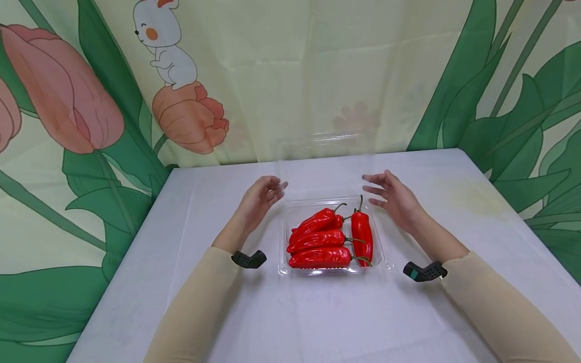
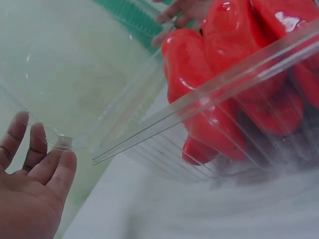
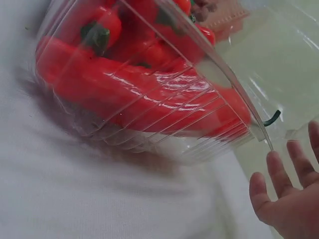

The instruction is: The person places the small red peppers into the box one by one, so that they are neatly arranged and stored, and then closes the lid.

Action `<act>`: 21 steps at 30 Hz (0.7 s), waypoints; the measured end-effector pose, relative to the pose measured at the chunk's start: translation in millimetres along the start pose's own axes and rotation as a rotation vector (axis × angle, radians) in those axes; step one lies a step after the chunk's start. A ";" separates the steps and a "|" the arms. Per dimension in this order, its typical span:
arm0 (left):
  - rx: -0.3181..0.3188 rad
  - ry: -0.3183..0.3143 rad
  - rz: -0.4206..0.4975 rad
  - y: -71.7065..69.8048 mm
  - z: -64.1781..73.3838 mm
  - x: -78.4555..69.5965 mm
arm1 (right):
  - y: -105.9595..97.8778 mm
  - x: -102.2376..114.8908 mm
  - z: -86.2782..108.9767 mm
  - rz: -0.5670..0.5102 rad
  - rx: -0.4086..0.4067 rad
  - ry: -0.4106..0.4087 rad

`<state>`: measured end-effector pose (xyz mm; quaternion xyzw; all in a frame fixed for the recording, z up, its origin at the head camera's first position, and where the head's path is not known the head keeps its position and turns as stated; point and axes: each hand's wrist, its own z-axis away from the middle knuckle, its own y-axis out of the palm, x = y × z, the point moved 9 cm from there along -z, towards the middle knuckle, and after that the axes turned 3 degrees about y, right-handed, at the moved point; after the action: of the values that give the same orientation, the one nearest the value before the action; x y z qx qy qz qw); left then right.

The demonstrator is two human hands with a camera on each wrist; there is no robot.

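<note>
A clear plastic clamshell box [image 1: 282, 237] sits on the table with its transparent lid [image 1: 324, 136] raised at the back. Several glossy red peppers [image 1: 320, 257] with green stems lie inside, most of them crosswise and one lengthwise along the right wall. My left hand [image 1: 260, 201] is at the back left corner, fingers loosely bent, fingertips right at the lid's edge in the left wrist view. At the back right corner is my right hand [image 1: 394, 196], its fingers spread and fingertips close to the rim and the lid. Neither hand grips anything.
The box stands mid-table on a white cloth [image 1: 218, 312]. Behind the table hangs a pale curtain [image 1: 295, 75] printed with tulips and a rabbit. Black bands [image 1: 248, 259] circle both wrists over beige sleeves [image 1: 195, 307].
</note>
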<state>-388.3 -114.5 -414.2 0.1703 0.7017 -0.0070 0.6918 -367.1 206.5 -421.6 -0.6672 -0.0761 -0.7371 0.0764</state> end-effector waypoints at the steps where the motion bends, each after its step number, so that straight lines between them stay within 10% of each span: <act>1: 0.013 0.005 -0.020 1.7 1.7 -0.9 | 0.3 -0.2 1.0 0.008 -0.008 0.003; 21: 0.106 0.037 -0.229 12.3 36.3 -8.5 | -7.4 -8.6 23.3 0.100 -0.101 0.017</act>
<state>-350.2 -113.8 -404.8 0.1254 0.7280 -0.1200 0.6632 -345.2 218.8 -427.9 -0.6667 -0.0048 -0.7410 0.0802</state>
